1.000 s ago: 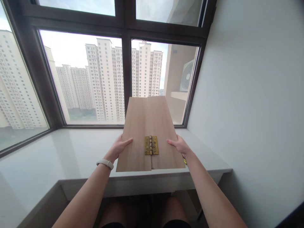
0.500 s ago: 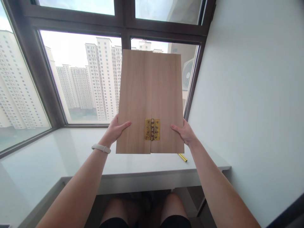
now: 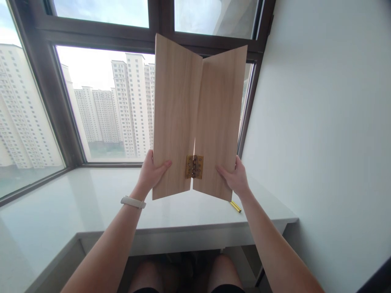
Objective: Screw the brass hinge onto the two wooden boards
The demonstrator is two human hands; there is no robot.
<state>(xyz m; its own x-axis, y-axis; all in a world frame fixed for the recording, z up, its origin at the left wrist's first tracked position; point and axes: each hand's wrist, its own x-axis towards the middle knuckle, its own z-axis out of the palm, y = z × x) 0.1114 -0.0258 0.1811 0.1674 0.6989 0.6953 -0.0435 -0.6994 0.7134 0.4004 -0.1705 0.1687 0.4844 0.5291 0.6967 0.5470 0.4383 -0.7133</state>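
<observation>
Two wooden boards, joined by a brass-coloured hinge [image 3: 194,167] near their lower ends, are held up above the white table. My left hand [image 3: 155,171] grips the outer edge of the left board [image 3: 175,114], thumb on its front face. On the other side, my right hand [image 3: 233,175] holds the right board [image 3: 220,110] the same way. The boards are angled into a shallow V, outer edges toward me. A narrow gap shows between them around the hinge. My other fingers are hidden behind the boards.
Below the boards is the white table [image 3: 122,215], its front edge facing me. A yellow-and-black pencil-like stick [image 3: 235,206] lies on it near my right wrist. Dark-framed windows [image 3: 104,165] stand behind, and a white wall [image 3: 320,122] rises on the right.
The boards were nearly flat in one plane and have now folded at the hinge, outer edges swinging toward me. Their upper ends stand higher in view, and a gap has opened near the hinge.
</observation>
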